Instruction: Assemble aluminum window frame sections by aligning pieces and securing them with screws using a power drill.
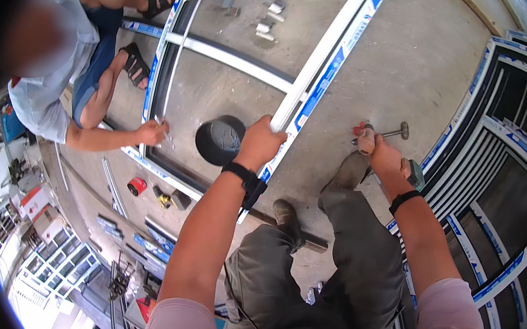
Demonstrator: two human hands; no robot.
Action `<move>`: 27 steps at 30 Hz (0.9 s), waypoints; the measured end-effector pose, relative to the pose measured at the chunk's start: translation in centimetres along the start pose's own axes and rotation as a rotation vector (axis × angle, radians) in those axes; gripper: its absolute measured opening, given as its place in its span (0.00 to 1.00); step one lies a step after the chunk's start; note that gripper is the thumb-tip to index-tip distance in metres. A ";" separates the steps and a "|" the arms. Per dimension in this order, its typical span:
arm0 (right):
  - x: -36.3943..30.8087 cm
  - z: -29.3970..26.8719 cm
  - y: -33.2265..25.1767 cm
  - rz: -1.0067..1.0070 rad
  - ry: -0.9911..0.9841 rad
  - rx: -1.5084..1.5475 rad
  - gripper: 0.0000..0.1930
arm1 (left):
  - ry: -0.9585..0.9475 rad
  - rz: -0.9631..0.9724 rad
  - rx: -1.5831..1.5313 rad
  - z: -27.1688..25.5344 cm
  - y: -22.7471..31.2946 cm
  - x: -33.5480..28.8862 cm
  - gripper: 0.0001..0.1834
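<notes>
One white frame (329, 51), faced with blue-printed film, is gripped along its near bar by the person's left hand (261, 144), which is closed over the edge; it is placed ahead of the person, over the concrete floor (412, 52). A power tool (414, 175) with a green end is clasped in the right hand (386, 155), to the right of that bar and apart from it, and a hammer head (405, 130) is seen just beyond; whether it is resting on the floor cannot be told. Within the frame's outline, a black bucket (206, 147) holding thin pieces is set near the left hand; small white pieces (264, 32) are scattered farther off. By the far left bar, something small, too blurred to identify, is held in a co-worker's hand (152, 133). A red tin (137, 186) and a yellow drill (164, 198) are laid to the left, while more film-covered frames (492, 131) are seen at the right.
</notes>
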State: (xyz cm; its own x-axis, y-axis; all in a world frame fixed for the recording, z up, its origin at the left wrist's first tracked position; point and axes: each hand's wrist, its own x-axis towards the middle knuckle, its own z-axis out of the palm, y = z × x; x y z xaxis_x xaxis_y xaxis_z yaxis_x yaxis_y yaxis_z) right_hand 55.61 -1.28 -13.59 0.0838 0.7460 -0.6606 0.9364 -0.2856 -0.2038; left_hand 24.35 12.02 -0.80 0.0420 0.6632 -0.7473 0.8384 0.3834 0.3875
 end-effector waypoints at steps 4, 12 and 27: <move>-0.6 -0.6 -1.0 0.065 0.053 0.032 0.12 | 0.022 0.037 -0.004 0.7 -1.4 0.7 0.23; 0.5 -6.0 0.2 0.044 -0.043 -0.159 0.11 | 0.040 0.080 -0.058 -0.9 -2.6 -2.9 0.18; -8.7 -30.0 -4.3 0.300 -0.044 -0.011 0.19 | 0.042 -0.096 -0.065 -8.7 -5.0 -20.5 0.18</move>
State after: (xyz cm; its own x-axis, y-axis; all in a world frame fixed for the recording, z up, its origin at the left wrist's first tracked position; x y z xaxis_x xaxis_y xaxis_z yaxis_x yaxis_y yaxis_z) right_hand 61.09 11.53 14.73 0.3430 0.6026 -0.7205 0.8756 -0.4828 0.0131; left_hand 14.58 2.08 17.23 -0.0608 0.6469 -0.7601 0.8004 0.4866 0.3501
